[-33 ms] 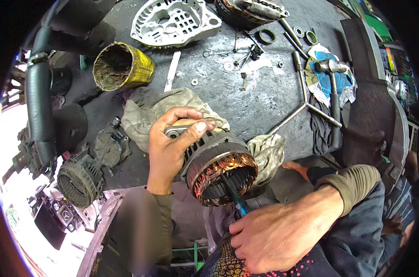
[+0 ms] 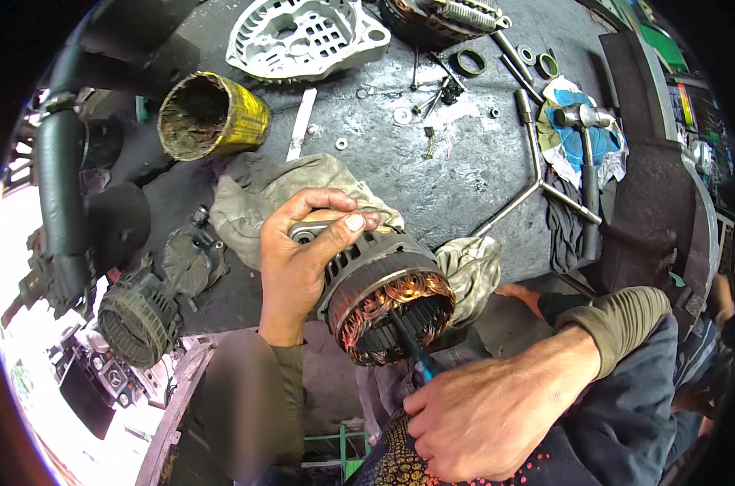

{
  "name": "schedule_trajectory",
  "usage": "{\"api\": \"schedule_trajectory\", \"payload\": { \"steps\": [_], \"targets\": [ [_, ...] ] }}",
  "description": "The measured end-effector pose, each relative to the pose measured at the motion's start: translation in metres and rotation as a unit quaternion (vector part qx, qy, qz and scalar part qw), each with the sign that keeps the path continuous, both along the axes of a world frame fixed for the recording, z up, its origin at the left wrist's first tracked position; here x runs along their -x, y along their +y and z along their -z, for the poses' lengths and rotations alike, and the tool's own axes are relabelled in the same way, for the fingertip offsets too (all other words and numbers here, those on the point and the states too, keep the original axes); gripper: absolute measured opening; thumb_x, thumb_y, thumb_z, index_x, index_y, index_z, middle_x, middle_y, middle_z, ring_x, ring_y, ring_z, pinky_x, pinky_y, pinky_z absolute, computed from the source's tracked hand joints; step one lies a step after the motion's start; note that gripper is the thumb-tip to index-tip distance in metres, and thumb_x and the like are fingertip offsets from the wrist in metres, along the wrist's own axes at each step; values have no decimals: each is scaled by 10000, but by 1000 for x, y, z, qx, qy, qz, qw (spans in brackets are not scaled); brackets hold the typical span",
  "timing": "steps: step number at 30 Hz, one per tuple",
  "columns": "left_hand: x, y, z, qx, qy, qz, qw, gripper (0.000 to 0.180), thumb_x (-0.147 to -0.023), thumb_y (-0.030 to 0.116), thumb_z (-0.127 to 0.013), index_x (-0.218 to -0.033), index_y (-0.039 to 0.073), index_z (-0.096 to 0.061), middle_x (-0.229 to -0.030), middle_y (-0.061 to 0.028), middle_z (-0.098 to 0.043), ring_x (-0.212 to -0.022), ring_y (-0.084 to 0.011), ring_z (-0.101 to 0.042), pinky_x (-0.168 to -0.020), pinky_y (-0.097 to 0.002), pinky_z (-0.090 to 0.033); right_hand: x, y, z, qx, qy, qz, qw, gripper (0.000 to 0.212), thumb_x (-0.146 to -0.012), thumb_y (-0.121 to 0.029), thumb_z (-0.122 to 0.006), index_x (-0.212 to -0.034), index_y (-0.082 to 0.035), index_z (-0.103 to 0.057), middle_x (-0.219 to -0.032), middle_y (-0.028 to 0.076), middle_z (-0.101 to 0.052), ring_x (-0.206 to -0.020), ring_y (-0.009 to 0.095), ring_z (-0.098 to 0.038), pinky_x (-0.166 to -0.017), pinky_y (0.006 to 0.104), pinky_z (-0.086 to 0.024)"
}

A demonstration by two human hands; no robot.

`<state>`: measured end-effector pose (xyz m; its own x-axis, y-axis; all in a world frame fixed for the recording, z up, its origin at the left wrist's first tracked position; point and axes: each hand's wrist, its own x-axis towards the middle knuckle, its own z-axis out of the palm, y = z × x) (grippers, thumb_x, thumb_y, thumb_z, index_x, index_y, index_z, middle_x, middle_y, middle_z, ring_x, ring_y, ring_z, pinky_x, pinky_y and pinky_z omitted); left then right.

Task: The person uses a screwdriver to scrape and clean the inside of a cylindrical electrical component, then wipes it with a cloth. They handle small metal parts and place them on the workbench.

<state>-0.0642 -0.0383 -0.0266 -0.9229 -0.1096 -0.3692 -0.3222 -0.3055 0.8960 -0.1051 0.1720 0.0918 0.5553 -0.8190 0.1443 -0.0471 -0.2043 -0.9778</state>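
My left hand point(image 2: 298, 263) grips the top of an alternator housing point(image 2: 353, 249), its thumb and fingers closed around the mounting lug. The housing is tilted, with its open end toward me, and copper stator windings point(image 2: 422, 285) ring the opening. In my right hand point(image 2: 497, 417) is a screwdriver point(image 2: 422, 366) with a teal handle and a dark shaft. Its shaft reaches into the bore of the stator, where the tip is hidden. The fingers of that hand are closed around the handle, mostly out of sight beneath the hand.
A grey rag point(image 2: 282, 190) lies behind the housing. A yellow can point(image 2: 242, 121) and bare metal housing point(image 2: 306, 49) stand farther back. At right are a three-armed wrench point(image 2: 536, 154) and a hammer point(image 2: 588, 162). Dark alternator parts point(image 2: 140, 316) sit at left. Another person's arm point(image 2: 519, 296) shows beyond.
The view has shifted very slightly. Both hands keep their grips, and the screwdriver remains inside the stator.
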Motion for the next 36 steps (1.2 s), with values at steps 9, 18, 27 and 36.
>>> {"api": "schedule_trajectory", "payload": {
  "steps": [9, 18, 27, 36],
  "targets": [
    [8, 12, -9, -34, -58, -66, 996, 107, -907, -65, -796, -981, -55, -719, -973, -146, -793, -920, -187, -775, -843, -293, -595, -24, 10, 31, 119, -139, 292, 939, 231, -715, -317, -687, -622, -153, -554, -649, 14, -558, -626, 225, -598, -616, 400, -449],
    [2, 12, -6, -17, -59, -67, 996, 85, -904, -42, -811, -935, -54, -734, -946, -120, -786, -893, -151, -748, -827, -279, -581, -49, -3, 31, 175, -182, 565, 786, 363, -891, -16, -633, -561, -91, -503, -624, 21, -434, -504, 181, -449, -485, 353, -312],
    [9, 2, 7, 49, 15, -1, 999, 94, -907, 3, -813, -895, -15, -721, -923, -87, -782, -911, -132, -736, -847, -278, -559, 1, 10, -20, 38, 126, 185, 974, 211, -868, -238, -694, -675, -153, -681, -897, 13, -668, -942, 190, -601, -910, 374, -432],
    [9, 8, -4, 3, -49, -40, 998, 104, -918, -71, -779, -919, -39, -680, -955, -128, -783, -929, -149, -757, -849, -285, -587, -14, -4, 23, 102, -127, 264, 951, 256, -759, -347, -670, -638, -135, -593, -688, 33, -616, -669, 246, -642, -633, 401, -472]
  ]
}}
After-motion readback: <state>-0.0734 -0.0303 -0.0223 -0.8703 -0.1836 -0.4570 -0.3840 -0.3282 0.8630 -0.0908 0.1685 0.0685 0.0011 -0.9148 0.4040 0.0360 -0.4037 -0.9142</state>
